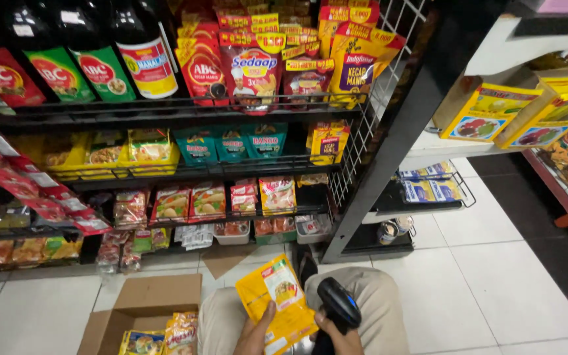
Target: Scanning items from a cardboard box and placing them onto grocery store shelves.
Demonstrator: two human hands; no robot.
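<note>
White tile floor (pixel 494 263) lies open to the right; black wire shelving (pixel 185 108) crowds the front, an open cardboard box (pixel 146 306) sits left. Left hand (pixel 258 332), thumb up, grips a glossy flat yellow sachet (pixel 279 299) over the knees. Right hand (pixel 340 332) is wrapped around a black rounded handheld scanner (pixel 338 301), touching the sachet's edge.

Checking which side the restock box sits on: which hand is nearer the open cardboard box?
Left. The left hand holds the yellow packet just right of the cardboard box. The right hand, gripping the black scanner, is farther right, beyond the packet.
</note>
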